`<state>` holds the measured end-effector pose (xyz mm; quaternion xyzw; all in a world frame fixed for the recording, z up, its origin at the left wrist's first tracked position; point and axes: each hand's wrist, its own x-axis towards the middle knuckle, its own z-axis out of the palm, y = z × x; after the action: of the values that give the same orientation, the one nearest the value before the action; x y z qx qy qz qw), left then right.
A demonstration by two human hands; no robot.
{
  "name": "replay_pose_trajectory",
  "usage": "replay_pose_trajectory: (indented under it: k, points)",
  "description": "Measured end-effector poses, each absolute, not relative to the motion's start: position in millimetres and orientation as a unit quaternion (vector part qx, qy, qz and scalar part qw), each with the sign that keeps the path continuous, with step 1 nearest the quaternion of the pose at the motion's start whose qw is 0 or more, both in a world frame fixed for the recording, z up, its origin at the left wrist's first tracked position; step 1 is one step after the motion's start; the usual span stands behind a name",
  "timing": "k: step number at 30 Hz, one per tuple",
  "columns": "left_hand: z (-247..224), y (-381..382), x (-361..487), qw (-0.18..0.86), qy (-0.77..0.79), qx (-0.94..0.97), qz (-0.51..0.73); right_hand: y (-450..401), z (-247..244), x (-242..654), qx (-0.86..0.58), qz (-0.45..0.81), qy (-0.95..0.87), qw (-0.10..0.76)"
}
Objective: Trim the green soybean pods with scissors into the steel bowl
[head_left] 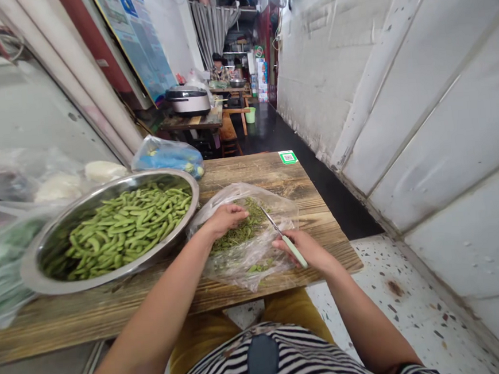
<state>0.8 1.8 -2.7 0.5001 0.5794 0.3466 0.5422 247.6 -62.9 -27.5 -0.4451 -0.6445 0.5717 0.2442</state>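
Note:
Over a clear plastic bag (283, 207) spread on the table, my right hand (299, 246) grips scissors (295, 251) with a pale green handle, their blades angled away and to the left. My left hand (226, 220) is above the green trimmings (240, 231) on the bag, its fingers curled together. What those fingers hold, if anything, is too small to make out. To the left of that hand stands a wide steel basin (36, 278) holding many green soybean pods (127, 225). A few green bits also lie at the bag's near side.
The wooden table (321, 216) has a green QR-code card (288, 157) at its far right corner. Plastic bags of produce (8, 258) crowd the left, and a blue-tinted bag (167, 156) sits behind the basin. Farther back are a cooker (188, 101) and a seated person (219, 71).

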Motion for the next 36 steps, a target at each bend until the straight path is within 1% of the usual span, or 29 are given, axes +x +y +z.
replay_pose_trajectory:
  k: [1,3,6,9,16,22,24,26,30,36]
  points:
    - [-1.4,-1.4,0.9,0.583,0.546,0.489,0.352,-62.3,-26.9,247.6,-0.444,0.547,-0.668,0.238]
    - [1.3,-6.6,1.2,0.626,0.504,0.476,0.358,-60.8,-26.0,247.1,-0.441,0.496,-0.713,0.226]
    - [4.2,-11.5,2.3,0.629,0.497,0.465,0.375,-58.5,-25.6,245.3,-0.435,0.440,-0.757,0.210]
    - [4.2,-14.7,3.9,0.613,0.508,0.466,0.387,-56.8,-25.4,242.9,-0.431,0.427,-0.767,0.207]
    - [0.6,-20.1,7.8,0.595,0.519,0.467,0.399,-56.9,-22.9,235.3,-0.431,0.472,-0.741,0.209]
    - [1.2,-22.1,9.2,0.591,0.549,0.481,0.342,-58.9,-26.9,228.8,-0.446,0.524,-0.689,0.227]
    - [1.8,-21.8,10.2,0.595,0.546,0.466,0.361,-59.6,-27.4,229.1,-0.444,0.554,-0.661,0.243]
    - [3.0,-20.9,11.4,0.624,0.518,0.426,0.402,-60.0,-28.0,230.7,-0.431,0.589,-0.633,0.257]
    - [6.1,-18.9,16.1,0.674,0.464,0.361,0.448,-60.5,-32.2,234.9,-0.401,0.616,-0.630,0.251]
    - [8.4,-21.0,26.6,0.639,0.488,0.337,0.489,-62.8,-31.0,234.8,-0.406,0.613,-0.628,0.255]
